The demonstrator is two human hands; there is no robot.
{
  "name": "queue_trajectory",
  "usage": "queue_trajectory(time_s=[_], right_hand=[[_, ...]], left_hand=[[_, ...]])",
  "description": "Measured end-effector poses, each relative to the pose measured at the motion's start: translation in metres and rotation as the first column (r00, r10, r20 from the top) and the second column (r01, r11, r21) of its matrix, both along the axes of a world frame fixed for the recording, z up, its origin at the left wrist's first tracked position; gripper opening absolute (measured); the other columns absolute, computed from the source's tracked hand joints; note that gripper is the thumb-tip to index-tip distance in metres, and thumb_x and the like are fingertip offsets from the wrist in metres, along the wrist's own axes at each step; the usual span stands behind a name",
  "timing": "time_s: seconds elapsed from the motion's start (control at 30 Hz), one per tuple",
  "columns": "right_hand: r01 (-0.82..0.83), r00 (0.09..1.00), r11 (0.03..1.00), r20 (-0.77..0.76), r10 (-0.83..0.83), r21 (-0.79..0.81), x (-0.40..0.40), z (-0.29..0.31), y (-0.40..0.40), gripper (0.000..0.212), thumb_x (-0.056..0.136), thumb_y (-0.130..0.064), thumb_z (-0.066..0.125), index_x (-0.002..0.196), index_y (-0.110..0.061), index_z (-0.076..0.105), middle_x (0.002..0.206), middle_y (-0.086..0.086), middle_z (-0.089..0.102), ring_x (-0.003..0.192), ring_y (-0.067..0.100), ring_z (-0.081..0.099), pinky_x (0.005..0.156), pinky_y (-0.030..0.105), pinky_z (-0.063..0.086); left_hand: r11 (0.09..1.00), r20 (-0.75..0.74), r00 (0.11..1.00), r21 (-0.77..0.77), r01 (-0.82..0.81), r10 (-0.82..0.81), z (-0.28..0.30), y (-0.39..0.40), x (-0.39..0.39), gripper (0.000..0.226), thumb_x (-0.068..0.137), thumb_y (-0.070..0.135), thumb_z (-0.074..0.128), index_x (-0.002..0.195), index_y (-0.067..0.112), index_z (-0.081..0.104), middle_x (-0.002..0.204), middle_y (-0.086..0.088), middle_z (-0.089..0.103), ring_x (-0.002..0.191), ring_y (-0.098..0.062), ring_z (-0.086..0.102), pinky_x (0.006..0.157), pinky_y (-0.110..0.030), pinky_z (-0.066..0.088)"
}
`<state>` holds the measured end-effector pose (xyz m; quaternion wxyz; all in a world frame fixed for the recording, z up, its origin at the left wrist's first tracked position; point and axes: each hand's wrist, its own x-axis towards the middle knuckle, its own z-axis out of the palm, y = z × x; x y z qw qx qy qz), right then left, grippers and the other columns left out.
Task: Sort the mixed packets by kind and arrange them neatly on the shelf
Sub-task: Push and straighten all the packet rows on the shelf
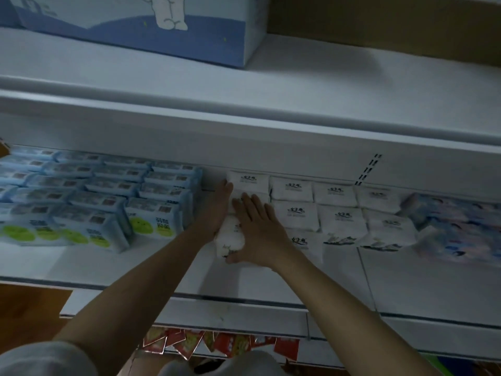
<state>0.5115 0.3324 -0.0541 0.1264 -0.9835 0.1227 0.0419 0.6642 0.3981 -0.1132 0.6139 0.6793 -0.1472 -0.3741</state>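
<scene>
Both hands are working at the middle of the white shelf (pixel 271 280), on the leftmost column of white packets (pixel 336 218). The right hand (pixel 257 226) is lying flat on top of that column, its fingers (pixel 245 203) straight and close together, pointing toward 11 o'clock, while the thumb is hooking round the near end of a white packet with green print (pixel 230 240). The left hand (pixel 217 210) is pressing along the column's left side, fingers straight and reaching toward 12 o'clock, holding nothing that can be made out.

At 3 o'clock from the hands, the other white packets are sitting in tidy rows, touching one another. Farther toward 3 o'clock, blue-patterned packs (pixel 458 229) are lying just beside them. At 9 o'clock, apart from the hands, blue packs with green circles (pixel 89 202) are standing in stepped rows. At 12 o'clock, on the upper shelf (pixel 325 85), a blue and white box (pixel 217 36) is resting.
</scene>
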Motion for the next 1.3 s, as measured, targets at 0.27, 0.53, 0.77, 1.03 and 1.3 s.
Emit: queue_trajectory(time_s=[0.27,0.53,0.77,1.03,1.3], right_hand=[[0.014,0.997,0.976,0.076,-0.031,0.219,-0.056,0.034,-0.056,0.113,0.079,-0.071,0.06,0.154,-0.03,-0.013,0.16,-0.016,-0.017,0.148,0.005,-0.013,0.122,0.033,-0.005],[0.02,1.0,0.997,0.02,-0.021,0.069,-0.11,0.007,-0.084,0.127,0.069,-0.076,0.066,0.155,-0.026,-0.013,0.161,-0.012,-0.018,0.147,0.007,-0.018,0.122,0.033,-0.01],[-0.029,0.998,0.994,0.049,0.034,-0.106,-0.104,-0.009,-0.087,0.123,0.074,-0.065,0.069,0.155,-0.019,-0.01,0.161,0.002,-0.019,0.15,0.021,-0.014,0.123,0.039,-0.007],[-0.033,0.994,0.99,0.097,0.047,-0.139,-0.093,-0.012,-0.094,0.116,0.074,-0.061,0.072,0.156,-0.017,0.002,0.163,0.008,-0.005,0.151,0.024,-0.005,0.117,0.035,-0.012],[-0.028,0.996,0.988,0.079,0.04,-0.154,-0.085,-0.011,-0.101,0.12,0.072,-0.062,0.074,0.156,-0.017,0.001,0.164,0.007,-0.004,0.15,0.022,-0.004,0.121,0.039,-0.007]], left_hand=[[0.992,0.451,0.893,0.115,-0.042,-0.015,0.078,0.009,-0.052,0.065,0.093,0.064,0.04,0.151,0.039,0.023,0.156,0.004,0.032,0.139,-0.017,0.036,0.117,-0.038,0.027],[0.654,0.637,0.147,0.74,0.156,-0.757,0.05,0.01,-0.102,0.122,0.06,0.095,0.037,0.154,0.032,-0.006,0.159,0.01,-0.015,0.148,-0.011,-0.017,0.119,-0.049,-0.011],[0.707,0.707,-0.062,0.707,0.032,-0.704,0.037,-0.001,-0.106,0.117,0.059,0.088,0.034,0.155,0.025,0.012,0.162,-0.008,0.012,0.148,-0.028,0.01,0.112,-0.069,0.014],[0.735,0.734,-0.049,0.678,-0.017,-0.678,0.035,-0.008,-0.107,0.109,0.067,0.086,0.032,0.152,0.018,0.027,0.158,-0.012,0.027,0.144,-0.034,0.029,0.105,-0.071,0.027],[0.703,0.701,-0.049,0.711,-0.034,-0.711,0.037,-0.013,-0.104,0.108,0.071,0.086,0.032,0.151,0.014,0.03,0.156,-0.014,0.03,0.143,-0.036,0.03,0.105,-0.071,0.027]])
